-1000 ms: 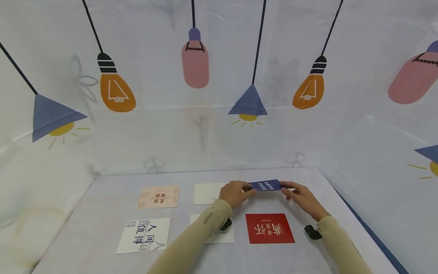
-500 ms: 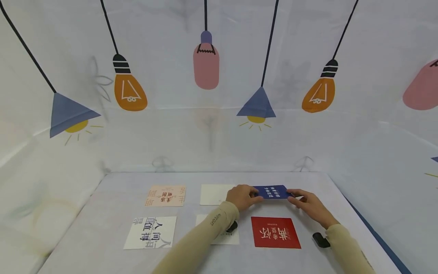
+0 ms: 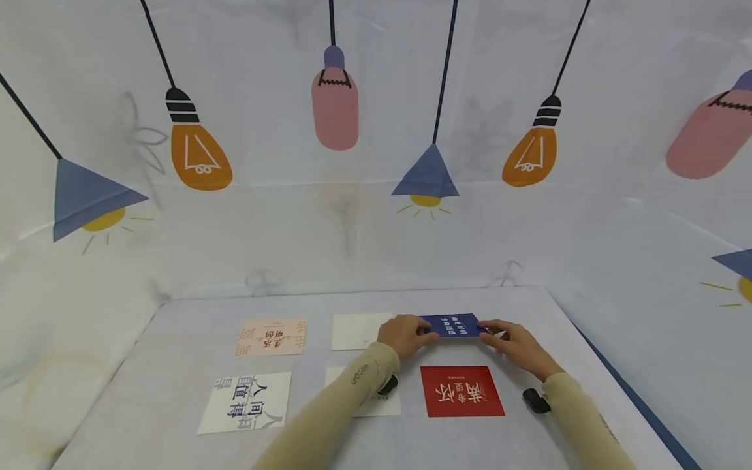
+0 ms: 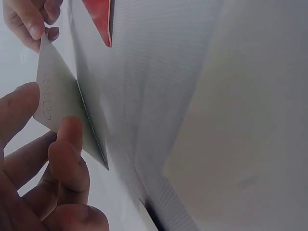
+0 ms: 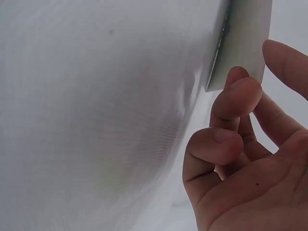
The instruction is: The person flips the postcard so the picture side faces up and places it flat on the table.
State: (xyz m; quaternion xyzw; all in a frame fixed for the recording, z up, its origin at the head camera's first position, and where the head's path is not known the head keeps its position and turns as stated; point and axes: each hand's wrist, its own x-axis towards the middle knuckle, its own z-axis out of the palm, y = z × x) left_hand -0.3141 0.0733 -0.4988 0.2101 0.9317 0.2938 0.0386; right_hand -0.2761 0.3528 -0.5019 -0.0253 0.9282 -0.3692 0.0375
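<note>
A blue card with white characters (image 3: 452,325) is at the back right of the white table, held by both hands. My left hand (image 3: 404,335) pinches its left side and my right hand (image 3: 518,346) its right side. The left wrist view shows the card's pale underside (image 4: 57,86), tilted, with one long edge close to the tabletop; whether it touches I cannot tell. In the right wrist view, a corner of the card (image 5: 245,43) lies between the thumb and fingers. Nearer than the hands lies a red card (image 3: 461,391).
Flat on the table (image 3: 158,365) lie a peach card (image 3: 271,337), a white card with dark characters (image 3: 245,403), a cream card (image 3: 358,331) and another pale card (image 3: 376,405) partly under the left sleeve. A lamp-patterned curtain (image 3: 264,228) stands behind the table.
The blue card has come down slightly and shows more of its printed face. Both hands keep their grip on its sides. The head view shifted and came back.
</note>
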